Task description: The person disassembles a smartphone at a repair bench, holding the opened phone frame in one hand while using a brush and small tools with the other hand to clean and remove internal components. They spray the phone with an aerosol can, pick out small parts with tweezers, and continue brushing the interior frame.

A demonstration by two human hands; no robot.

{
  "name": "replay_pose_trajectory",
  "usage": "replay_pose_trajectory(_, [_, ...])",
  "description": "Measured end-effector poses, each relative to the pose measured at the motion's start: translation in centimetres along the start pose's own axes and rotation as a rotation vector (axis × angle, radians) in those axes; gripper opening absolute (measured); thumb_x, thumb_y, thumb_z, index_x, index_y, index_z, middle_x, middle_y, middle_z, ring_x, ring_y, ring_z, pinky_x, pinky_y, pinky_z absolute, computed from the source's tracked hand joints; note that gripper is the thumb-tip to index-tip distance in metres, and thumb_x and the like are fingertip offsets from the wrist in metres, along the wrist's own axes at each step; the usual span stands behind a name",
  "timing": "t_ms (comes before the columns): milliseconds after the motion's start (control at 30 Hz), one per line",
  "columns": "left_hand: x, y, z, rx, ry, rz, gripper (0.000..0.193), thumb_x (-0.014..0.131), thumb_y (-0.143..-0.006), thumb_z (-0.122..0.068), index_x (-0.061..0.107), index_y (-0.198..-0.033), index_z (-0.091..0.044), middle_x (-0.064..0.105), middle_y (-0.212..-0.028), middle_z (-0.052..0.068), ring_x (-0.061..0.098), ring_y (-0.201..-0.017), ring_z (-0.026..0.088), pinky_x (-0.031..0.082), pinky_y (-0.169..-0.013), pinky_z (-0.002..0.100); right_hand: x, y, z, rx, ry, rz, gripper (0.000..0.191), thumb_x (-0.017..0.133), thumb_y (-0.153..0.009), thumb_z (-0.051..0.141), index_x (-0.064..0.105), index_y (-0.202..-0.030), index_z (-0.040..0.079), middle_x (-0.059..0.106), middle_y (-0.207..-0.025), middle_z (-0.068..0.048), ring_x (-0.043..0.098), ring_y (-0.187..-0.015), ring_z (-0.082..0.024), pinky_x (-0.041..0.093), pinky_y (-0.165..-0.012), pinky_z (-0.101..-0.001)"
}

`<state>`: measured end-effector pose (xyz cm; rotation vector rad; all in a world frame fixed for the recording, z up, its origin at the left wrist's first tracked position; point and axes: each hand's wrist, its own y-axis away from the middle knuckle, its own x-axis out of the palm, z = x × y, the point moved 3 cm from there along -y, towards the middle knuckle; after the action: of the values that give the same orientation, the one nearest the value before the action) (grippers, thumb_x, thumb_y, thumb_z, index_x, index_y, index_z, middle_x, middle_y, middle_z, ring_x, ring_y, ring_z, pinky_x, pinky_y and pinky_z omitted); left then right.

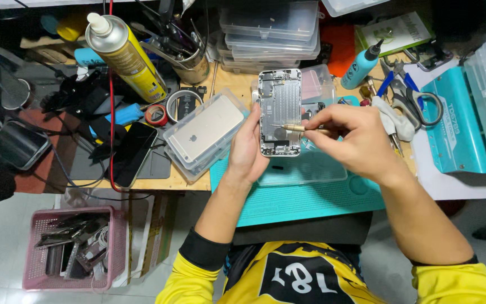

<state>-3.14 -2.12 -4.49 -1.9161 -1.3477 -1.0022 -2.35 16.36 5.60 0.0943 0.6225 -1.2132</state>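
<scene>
My left hand (pixel 247 147) grips the left edge of an opened phone housing (pixel 279 98), held upright above a teal work mat (pixel 305 197) with its bare metal inside facing me. My right hand (pixel 355 138) pinches a gold-handled screwdriver (pixel 298 128). Its tip rests on the lower middle of the housing.
A clear box holding a gold phone (pixel 206 135) lies left of my hands, beside a black phone (pixel 133 153). A yellow spray can (pixel 125 53), stacked clear trays (pixel 271 34), a blue bottle (pixel 360 65), scissors (pixel 417 101) and a teal case (pixel 457 135) crowd the desk. On the floor is a pink basket (pixel 71 247).
</scene>
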Motion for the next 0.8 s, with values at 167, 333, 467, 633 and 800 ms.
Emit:
replay_pose_trajectory(167, [-0.6,-0.1,0.5,0.009,0.127,-0.029,0.044,0.034,-0.119,-0.033,0.053,-0.141,0.0,0.067,-0.131,0.015,0.066,-0.118,0.024,0.051,-0.106,0.042,1.0,-0.3,0.9,-0.17,0.193,-0.012,0.016,0.082,-0.085,0.008,0.076,-0.099,0.002,0.066,-0.078,-0.006,0.057,-0.057,-0.014,0.044,-0.053,-0.0267])
replay_pose_trajectory(333, [-0.6,0.1,0.7,-0.013,0.104,-0.051,0.043,0.038,-0.117,-0.032,0.055,-0.138,0.002,0.067,-0.13,0.015,0.066,-0.118,0.024,0.052,-0.106,0.041,1.0,0.0,1.8,-0.364,0.246,-0.073,0.018,0.082,-0.085,0.005,0.076,-0.102,0.005,0.066,-0.092,-0.006,0.062,-0.072,-0.017,0.049,-0.064,-0.0281])
replay_pose_trajectory(467, [-0.5,0.1,0.7,-0.054,0.133,-0.054,0.043,0.04,-0.116,-0.033,0.055,-0.137,0.001,0.067,-0.129,0.015,0.066,-0.116,0.024,0.052,-0.104,0.041,1.3,0.1,2.0,-0.409,0.256,-0.02,0.02,0.082,-0.084,0.003,0.076,-0.103,0.006,0.065,-0.093,-0.006,0.063,-0.073,-0.018,0.051,-0.066,-0.0296])
replay_pose_trajectory(633, [-0.4,0.2,0.7,-0.054,0.141,-0.04,0.041,0.041,-0.115,-0.032,0.056,-0.137,0.001,0.067,-0.128,0.015,0.066,-0.117,0.023,0.052,-0.104,0.041,1.5,0.1,2.2,-0.431,0.292,0.02,0.022,0.082,-0.082,0.003,0.076,-0.103,0.006,0.065,-0.093,-0.007,0.065,-0.072,-0.02,0.053,-0.064,-0.0306])
replay_pose_trajectory(800, [-0.5,0.2,0.8,-0.042,0.133,-0.05,0.04,0.042,-0.116,-0.031,0.056,-0.137,0.001,0.067,-0.129,0.014,0.066,-0.118,0.023,0.052,-0.105,0.041,1.5,0.3,2.4,-0.443,0.295,-0.019,0.021,0.082,-0.083,0.002,0.076,-0.102,0.006,0.065,-0.093,-0.006,0.064,-0.073,-0.02,0.052,-0.064,-0.0309])
